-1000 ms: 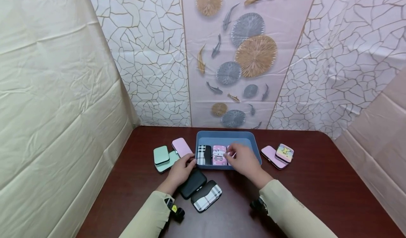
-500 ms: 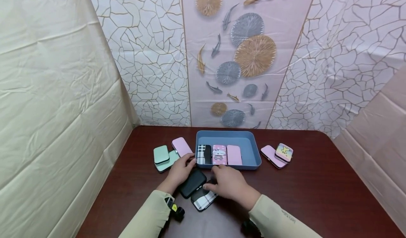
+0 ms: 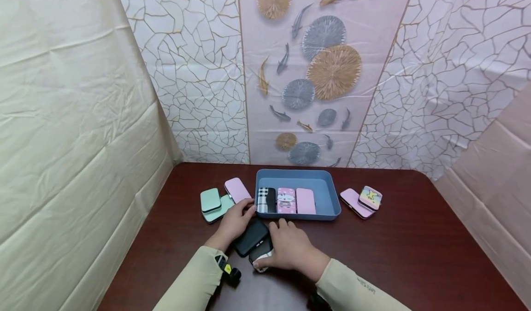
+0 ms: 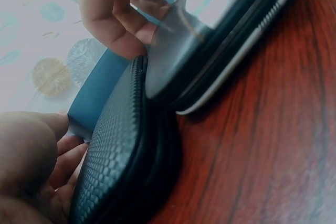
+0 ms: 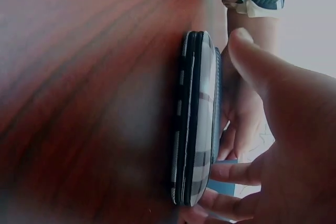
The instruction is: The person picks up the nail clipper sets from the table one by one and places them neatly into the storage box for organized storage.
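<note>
At the front left corner of a blue tray [image 3: 327, 217], my left hand [image 3: 233, 222] pinches the rim between thumb and fingers. Right beside that wrist lies a black woven-textured clasp case [image 3: 250, 238]. A black-and-white plaid clasp case [image 3: 258, 255] leans against it, partly covered by my right hand [image 3: 290, 246]. In the right wrist view, the fingers of that hand reach the far end of the plaid case [image 5: 202, 129], while the thumb is spread over its near end with a gap. Inside the tray are a plaid case [image 3: 266, 200], a cartoon pink case [image 3: 286, 201] and a plain pink case [image 3: 306, 202].
Left of the tray, two mint green cases [image 3: 210, 199] overlap beside a pink case [image 3: 237, 190]. On the right, a small colourful square case [image 3: 370, 197] rests partly on another pink case [image 3: 352, 202]. Patterned cloth [image 3: 207, 94] hangs behind the dark red table [image 3: 394, 255].
My right hand has let go of the plain pink case in the tray and come down and left to the plaid case on the table. The left hand has stayed at the tray corner.
</note>
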`<state>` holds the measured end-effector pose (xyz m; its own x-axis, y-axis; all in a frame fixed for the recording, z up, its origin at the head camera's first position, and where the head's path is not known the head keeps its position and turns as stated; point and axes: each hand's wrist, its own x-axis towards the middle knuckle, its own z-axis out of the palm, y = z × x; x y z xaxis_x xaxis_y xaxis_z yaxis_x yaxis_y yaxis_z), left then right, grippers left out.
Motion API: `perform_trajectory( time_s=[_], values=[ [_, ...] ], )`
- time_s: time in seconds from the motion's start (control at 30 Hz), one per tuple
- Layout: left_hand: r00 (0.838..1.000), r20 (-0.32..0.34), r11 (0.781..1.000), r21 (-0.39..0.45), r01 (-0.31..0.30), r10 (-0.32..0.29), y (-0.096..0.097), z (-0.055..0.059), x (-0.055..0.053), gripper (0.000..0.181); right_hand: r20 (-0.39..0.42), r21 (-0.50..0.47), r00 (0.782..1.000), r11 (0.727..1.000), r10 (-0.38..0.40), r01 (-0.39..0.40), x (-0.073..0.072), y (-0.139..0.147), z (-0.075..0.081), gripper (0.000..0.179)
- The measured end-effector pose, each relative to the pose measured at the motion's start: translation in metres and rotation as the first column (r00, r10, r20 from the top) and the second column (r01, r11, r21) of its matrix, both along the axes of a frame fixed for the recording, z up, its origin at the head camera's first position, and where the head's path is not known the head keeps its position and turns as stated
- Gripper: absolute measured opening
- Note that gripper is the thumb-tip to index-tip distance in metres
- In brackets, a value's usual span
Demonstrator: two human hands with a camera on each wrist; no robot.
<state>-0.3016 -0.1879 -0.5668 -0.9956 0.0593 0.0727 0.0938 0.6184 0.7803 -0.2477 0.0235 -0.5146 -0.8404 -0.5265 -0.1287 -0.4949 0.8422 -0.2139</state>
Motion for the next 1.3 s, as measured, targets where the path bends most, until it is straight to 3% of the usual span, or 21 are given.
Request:
perform_trajectory(
  time_s=[0.27, 0.6, 0.83, 1.07, 1.3],
  values=[
    [1.000, -0.003, 1.000, -0.015, -0.005, 0.005, 0.000, 0.000, -0.001, 0.039, -0.053, 0.021, 0.999, 1.000, -0.011, 0.012, 0.009, -0.008, -0.005, 0.129],
    [1.000, -0.007, 1.000, 0.004, -0.006, 0.006, 0.001, 0.002, 0.002, 0.038, -0.059, 0.047, 0.998, 0.999, 0.020, -0.017, 0.010, 0.006, -0.004, 0.118],
    [1.000, 0.008, 1.000, 0.003, -0.003, 0.003, 0.002, 0.001, 0.002, 0.039, 0.070, -0.034, 0.994, 0.996, 0.079, -0.077, 0.008, 0.025, 0.003, 0.109],
    [1.000, 0.022, 1.000, 0.008, -0.002, 0.001, 0.003, 0.001, 0.001, 0.039, 0.196, -0.120, 0.962, 0.978, 0.189, -0.168, 0.004, 0.068, 0.013, 0.107],
    [1.000, 0.022, 1.000, 0.015, -0.003, 0.003, 0.003, -0.002, 0.000, 0.040, 0.252, -0.122, 0.954, 0.983, 0.164, -0.137, 0.003, 0.107, 0.019, 0.101]
  ],
)
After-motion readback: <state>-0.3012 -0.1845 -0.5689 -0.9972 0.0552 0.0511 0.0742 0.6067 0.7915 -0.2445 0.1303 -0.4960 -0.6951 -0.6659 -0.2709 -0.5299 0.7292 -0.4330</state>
